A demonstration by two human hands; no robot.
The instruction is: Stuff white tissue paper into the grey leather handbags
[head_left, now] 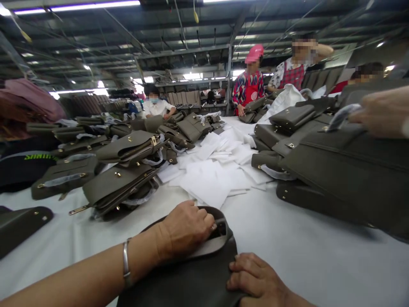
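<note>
A dark olive handbag (179, 283) lies in front of me, its open mouth facing away. My left hand (188, 228), with a silver bracelet at the wrist, is closed at that mouth, fingers curled over the opening. A small shiny bit shows by its fingertips, but what they pinch is hidden. On the bag's right side, my right hand (255, 277) grips the edge with bent fingers. The lower part of the bag runs out of view.
White sheets (211, 175) are heaped mid-table. Finished-looking bags with wrapped handles (121, 179) pile up at left, more (345, 170) at right. A co-worker's hand (383, 108) holds a bag handle at far right. Several people stand around the white table (306, 243).
</note>
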